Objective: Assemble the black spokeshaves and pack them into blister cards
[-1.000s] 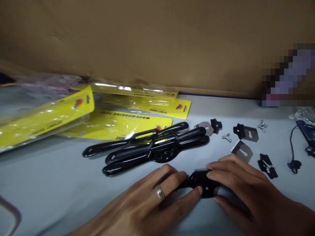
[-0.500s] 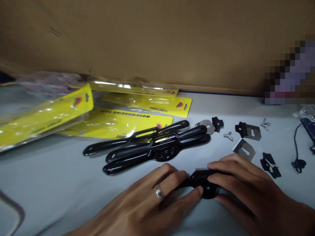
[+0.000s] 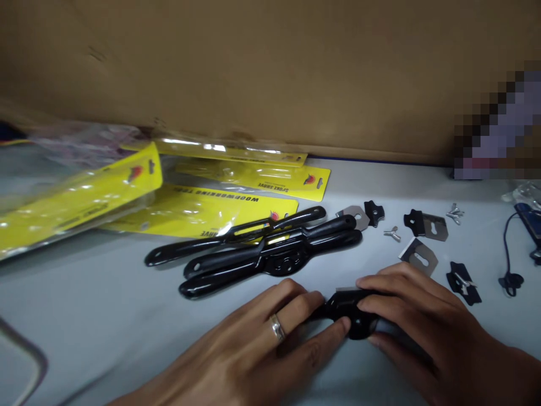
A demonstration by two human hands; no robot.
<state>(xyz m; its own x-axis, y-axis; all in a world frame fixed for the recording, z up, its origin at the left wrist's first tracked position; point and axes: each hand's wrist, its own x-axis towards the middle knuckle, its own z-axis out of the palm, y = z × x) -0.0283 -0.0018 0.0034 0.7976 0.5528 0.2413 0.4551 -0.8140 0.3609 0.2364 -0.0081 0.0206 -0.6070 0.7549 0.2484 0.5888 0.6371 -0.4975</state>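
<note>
Both hands are closed around a black spokeshave (image 3: 349, 307) low on the table. My left hand (image 3: 270, 338), with a ring on one finger, wraps its left handle and rests the thumb tip on its body. My right hand (image 3: 422, 327) grips the right side, fingers along the top edge and thumb beneath; the right handle is hidden. A thin strip of metal shows along its upper edge. Just above my left hand lie several black spokeshave bodies (image 3: 283, 262). A loose blade (image 3: 420, 256) with a keyhole slot lies right above my right hand.
Yellow spokeshave packages (image 3: 220, 208) with clear plastic lie at the left. More blades, black cap plates (image 3: 374, 214) and silver wing screws (image 3: 393, 233) are spread at the right. A black cord (image 3: 509, 242) lies at far right; cardboard (image 3: 270, 73) stands behind.
Almost nothing differs. Both hands keep their grip on the spokeshave; the view has shifted very slightly.
</note>
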